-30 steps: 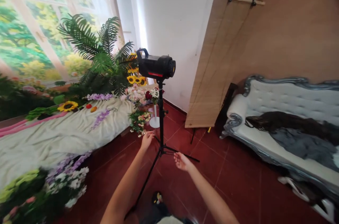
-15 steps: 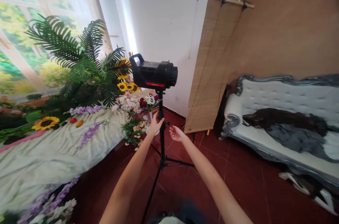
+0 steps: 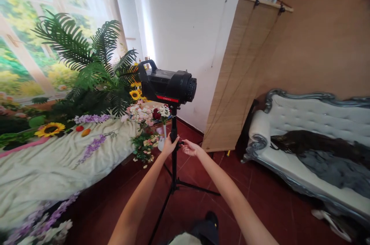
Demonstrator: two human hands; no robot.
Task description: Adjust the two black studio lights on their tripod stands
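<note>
A black studio light [image 3: 169, 85] with a red stripe is mounted on top of a black light stand [image 3: 174, 168], whose legs are spread on the floor. My left hand [image 3: 170, 145] is wrapped round the stand's pole below the light. On the pole's right side, at about the same height, my right hand [image 3: 189, 147] pinches a small dark knob [image 3: 181, 143]; its fingertips partly cover the knob.
Left of the stand is a bed-like surface with a cream blanket [image 3: 110, 160], flowers and a palm plant [image 3: 86, 56]. A bamboo blind [image 3: 228, 83] hangs behind to the right. A white tufted sofa [image 3: 312, 110] holds dark cloth [image 3: 306, 148].
My right hand has moved in to the pole and closed on the knob. My left hand stays on the pole. The view has shifted slightly, and a dark shoe now shows below.
</note>
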